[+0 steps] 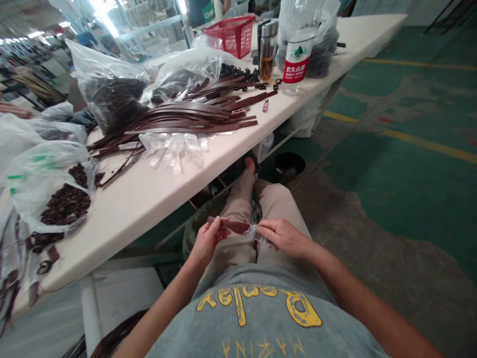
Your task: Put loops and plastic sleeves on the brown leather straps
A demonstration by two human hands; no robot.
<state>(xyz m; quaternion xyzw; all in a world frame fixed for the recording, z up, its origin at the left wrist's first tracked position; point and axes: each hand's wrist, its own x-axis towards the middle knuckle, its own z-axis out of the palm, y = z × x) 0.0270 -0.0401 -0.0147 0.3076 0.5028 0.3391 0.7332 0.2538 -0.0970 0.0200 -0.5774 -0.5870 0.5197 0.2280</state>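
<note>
A seated worker's left hand (208, 239) is gripping one brown strap (233, 226) above the lap, while the right hand (285, 237) is pinching one clear plastic sleeve (254, 232) at the strap's end. Beyond them, on a white table (122, 214), a heap of loose brown straps (186, 118) is lying among four plastic bags of dark fittings (112, 94), with one water bottle (297, 62), one glass flask (267, 52) and one red basket (231, 35) standing farthest away.

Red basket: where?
In the head view, the red plastic basket sits far up the white table, just left of the steel vacuum flask.
</note>
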